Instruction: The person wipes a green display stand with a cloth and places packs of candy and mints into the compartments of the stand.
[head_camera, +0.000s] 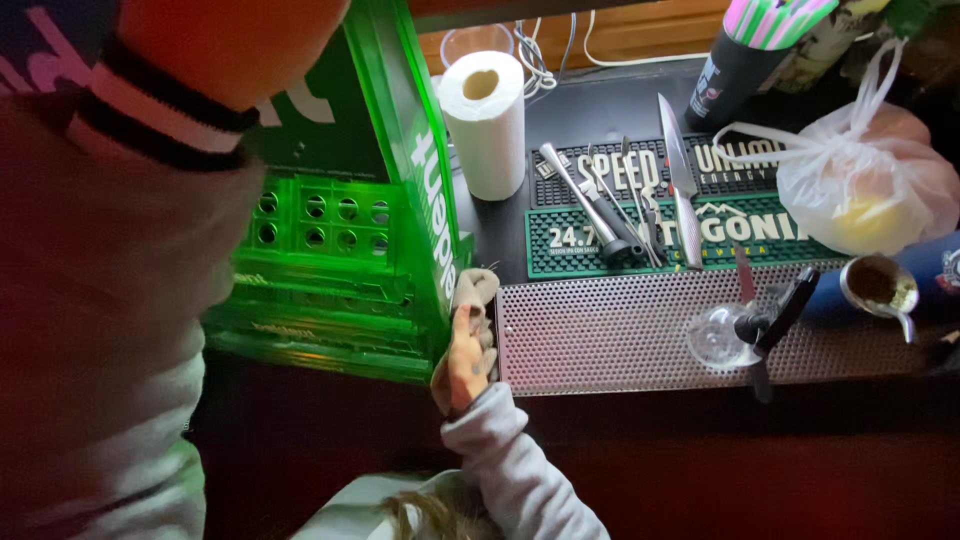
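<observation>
- Right hand (466, 348), in a grey sleeve, came up from the bottom edge and lay against the lower right corner of the lit green crate (340, 230). Its fingers were curled at that corner, but whether the grip truly clamped the crate could not be told.
- Left hand (225, 40) was raised very close to the camera at the top left, above the crate. It was blurred and cut by the frame beyond a black-and-white striped cuff, so its grip could not be told.
- The green crate stood tilted at the left end of the dark table (600, 100), its right side just beside the left end of a perforated metal drip tray (620, 335).
- A paper towel roll (485, 120) stood upright just beyond the crate's right side.
- Two rubber bar mats (600, 255) lay behind the tray, with a kitchen knife (680, 170) and several metal bar tools (595, 200) lying across them.
- A clear glass piece (716, 338) and a black tool (778, 318) sat on the tray's right part.
- A tied white plastic bag (860, 180), a black cup of straws (735, 70) and a small metal cup (880, 285) stood at the right.
</observation>
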